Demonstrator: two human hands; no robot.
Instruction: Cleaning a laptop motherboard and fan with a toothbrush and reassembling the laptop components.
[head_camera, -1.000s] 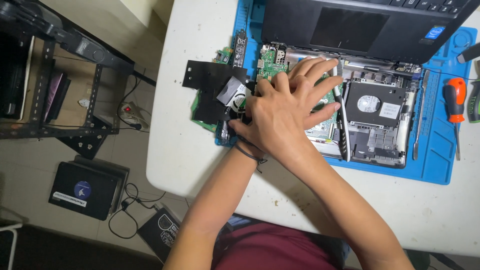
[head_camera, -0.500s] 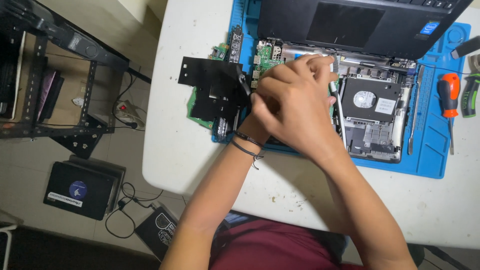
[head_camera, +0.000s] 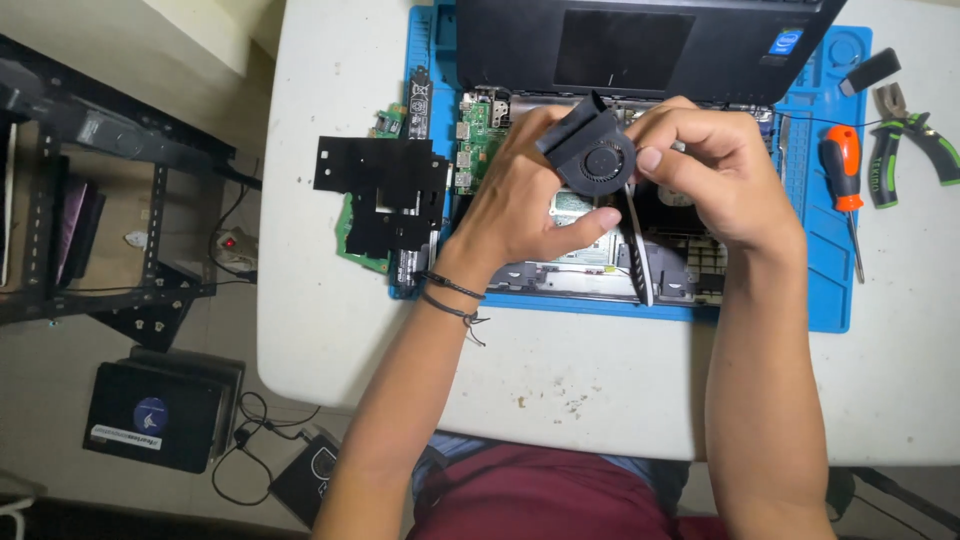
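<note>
The black fan (head_camera: 590, 152) is held tilted above the opened laptop (head_camera: 600, 265), clamped between the left hand (head_camera: 520, 205) and right hand (head_camera: 715, 170), fingers curled.

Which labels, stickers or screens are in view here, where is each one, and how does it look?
Small sticker: blue square, on the dark laptop panel, upper right.
Strip label: white band along the black device on the floor, lower left; a blue round emblem above it.
No lit screen is in view.
</note>
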